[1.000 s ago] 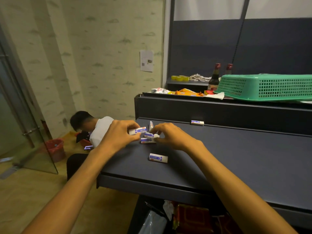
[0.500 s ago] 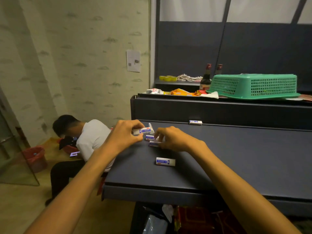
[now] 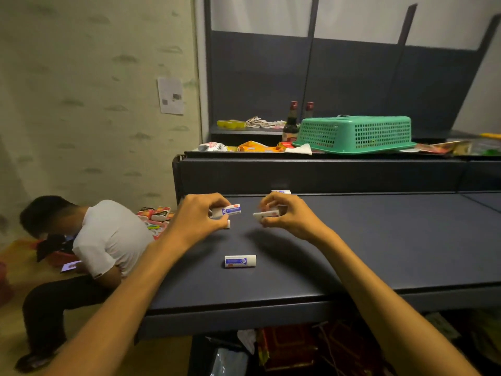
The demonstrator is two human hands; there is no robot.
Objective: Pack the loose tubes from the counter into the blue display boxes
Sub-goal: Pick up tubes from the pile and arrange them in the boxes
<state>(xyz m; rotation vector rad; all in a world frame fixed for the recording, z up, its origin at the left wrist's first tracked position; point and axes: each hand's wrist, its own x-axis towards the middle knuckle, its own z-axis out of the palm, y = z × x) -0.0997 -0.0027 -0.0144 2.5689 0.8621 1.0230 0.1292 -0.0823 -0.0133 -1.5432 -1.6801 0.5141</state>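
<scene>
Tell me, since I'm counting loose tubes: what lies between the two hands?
Nothing: the head view shows bare counter between the left hand and right hand.

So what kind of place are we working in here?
Probably a small shop's stockroom or a store being stocked: dark retail shelving, sauce bottles and snack packets on the ledge, more packaged goods on the floor.

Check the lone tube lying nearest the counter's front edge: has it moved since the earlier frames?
No. The lone tube lies flat at the same spot on the counter, below and between both hands, equally near the front edge; only the camera shifted.
</scene>
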